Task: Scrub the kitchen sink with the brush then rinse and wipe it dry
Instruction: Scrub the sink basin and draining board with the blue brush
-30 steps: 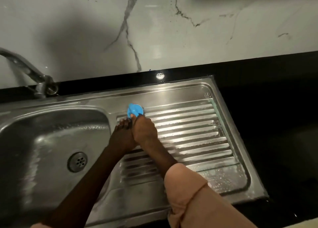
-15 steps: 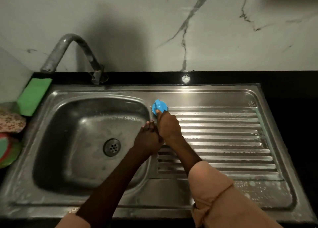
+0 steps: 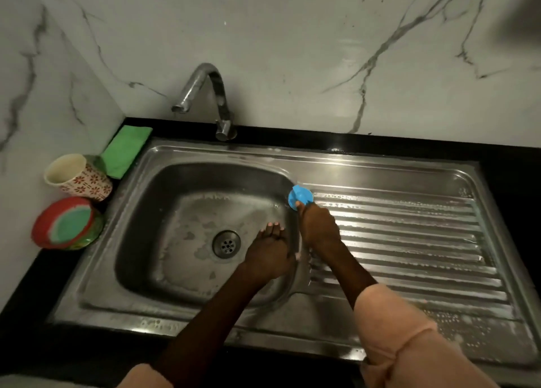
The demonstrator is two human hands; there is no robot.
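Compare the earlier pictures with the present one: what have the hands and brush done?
The left hand parted from the right hand and moved over the steel basin. The right hand still grips the blue plastic brush at the ribbed drainboard's corner.

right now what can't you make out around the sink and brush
Head view:
- Blue brush: bristles and handle hidden under the right hand.
- Left hand: palm faces down, contact with the basin unclear.
- Tap: no water visible, too dim to be sure.
- Red container: contents unclear.
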